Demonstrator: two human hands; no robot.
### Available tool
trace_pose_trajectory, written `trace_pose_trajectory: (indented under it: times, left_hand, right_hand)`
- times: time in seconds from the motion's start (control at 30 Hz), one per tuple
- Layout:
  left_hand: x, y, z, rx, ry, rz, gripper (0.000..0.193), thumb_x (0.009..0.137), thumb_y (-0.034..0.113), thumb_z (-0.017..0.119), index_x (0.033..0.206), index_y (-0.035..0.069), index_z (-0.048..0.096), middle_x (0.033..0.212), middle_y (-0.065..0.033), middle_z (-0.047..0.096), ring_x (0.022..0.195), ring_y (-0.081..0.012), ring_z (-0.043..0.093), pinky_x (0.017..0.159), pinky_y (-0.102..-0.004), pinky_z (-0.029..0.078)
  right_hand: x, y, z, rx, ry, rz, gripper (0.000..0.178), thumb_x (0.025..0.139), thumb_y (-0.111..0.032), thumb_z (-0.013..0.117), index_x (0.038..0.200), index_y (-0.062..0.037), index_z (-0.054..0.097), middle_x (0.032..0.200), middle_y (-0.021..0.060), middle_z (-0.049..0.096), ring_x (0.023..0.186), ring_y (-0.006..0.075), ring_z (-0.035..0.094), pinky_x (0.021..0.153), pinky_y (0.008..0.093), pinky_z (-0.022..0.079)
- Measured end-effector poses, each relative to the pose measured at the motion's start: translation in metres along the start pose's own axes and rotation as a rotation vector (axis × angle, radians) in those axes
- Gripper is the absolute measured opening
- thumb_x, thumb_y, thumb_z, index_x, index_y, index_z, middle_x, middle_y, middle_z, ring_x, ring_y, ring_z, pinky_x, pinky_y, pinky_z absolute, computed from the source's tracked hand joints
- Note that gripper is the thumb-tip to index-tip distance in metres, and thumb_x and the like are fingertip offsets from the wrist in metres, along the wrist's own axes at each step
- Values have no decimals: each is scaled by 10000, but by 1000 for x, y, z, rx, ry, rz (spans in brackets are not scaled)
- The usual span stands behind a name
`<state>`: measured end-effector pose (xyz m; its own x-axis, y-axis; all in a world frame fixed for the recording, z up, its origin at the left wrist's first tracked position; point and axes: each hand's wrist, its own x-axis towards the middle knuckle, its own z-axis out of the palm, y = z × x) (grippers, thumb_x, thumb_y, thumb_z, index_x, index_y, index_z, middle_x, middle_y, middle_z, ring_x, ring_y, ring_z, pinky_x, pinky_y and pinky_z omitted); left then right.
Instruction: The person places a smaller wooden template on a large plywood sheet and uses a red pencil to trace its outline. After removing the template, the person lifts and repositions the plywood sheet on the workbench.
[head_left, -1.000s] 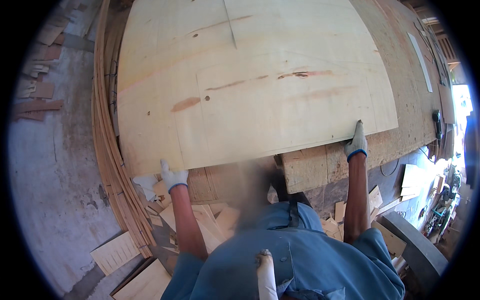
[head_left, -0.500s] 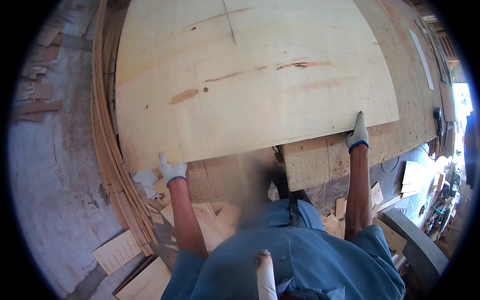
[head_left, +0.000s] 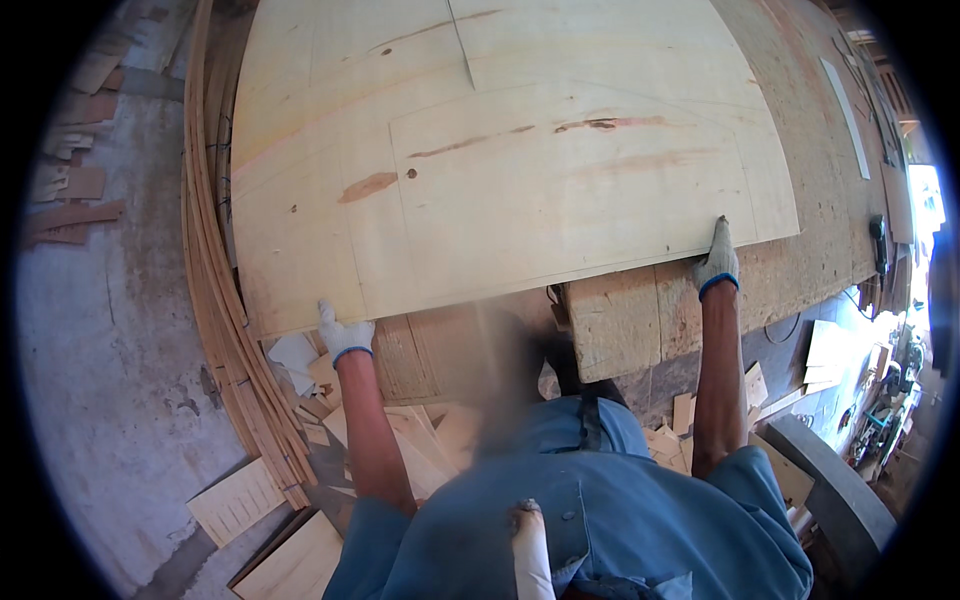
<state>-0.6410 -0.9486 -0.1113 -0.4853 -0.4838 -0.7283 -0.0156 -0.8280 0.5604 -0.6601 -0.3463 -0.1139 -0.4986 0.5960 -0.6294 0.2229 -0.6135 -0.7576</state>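
A large pale plywood sheet (head_left: 520, 200) with brown knots, thin drawn lines and a dark slit near its far side lies over the wooden workbench (head_left: 620, 315). My left hand (head_left: 343, 332), in a white glove with a blue cuff, grips the near edge by the left corner, thumb on top and fingers hidden beneath. Toward the right end of that same edge, my right hand (head_left: 717, 262) in a matching glove holds on, its thumb pointing forward over the top face. Its other fingers are under the sheet.
Long thin wood strips (head_left: 207, 250) run in a bundle along the bench's left side. Wood offcuts (head_left: 425, 440) litter the floor around my feet. A grey curved object (head_left: 835, 490) stands at the lower right. A dark handheld tool (head_left: 878, 243) sits by the bench's right edge.
The plywood sheet's near edge and both hands have shifted very slightly away from me. Both hands keep their grip.
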Motion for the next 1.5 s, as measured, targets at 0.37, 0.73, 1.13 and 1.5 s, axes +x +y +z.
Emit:
trace_pose_trajectory:
  times: [0.37,0.73,1.13,1.5]
  left_hand:
    - [3,-10,-8,70,-72,90,480,1001,393,516,1380,99,501,1384,-109,566,1244,-322,562,1041,-547,464]
    - [-39,59,3,-62,-258,130,398,933,167,649,1306,79,545,1310,-94,613,1208,-288,584,1013,-496,510]
    - [-70,76,14,-13,-350,126,322,939,151,663,1228,50,562,1160,-78,651,1079,-211,639,924,-396,572]
    - [-223,-7,51,19,-357,20,292,944,79,589,1230,25,562,1103,-108,660,1067,-255,644,1011,-464,505]
  right_hand:
    - [21,10,-8,-20,64,35,451,974,-430,613,1276,-96,586,1231,52,645,1085,224,639,916,404,553]
    - [-60,-68,17,148,-137,-82,438,991,-343,606,1312,-50,550,1252,113,627,1114,285,635,871,504,572]
    - [-152,-4,53,183,-467,63,465,1008,-457,535,1225,-48,577,1121,127,654,967,278,653,792,458,576]
    - [-226,90,76,-143,-960,280,551,1028,-461,463,1298,17,513,1309,222,569,1243,322,515,1041,439,411]
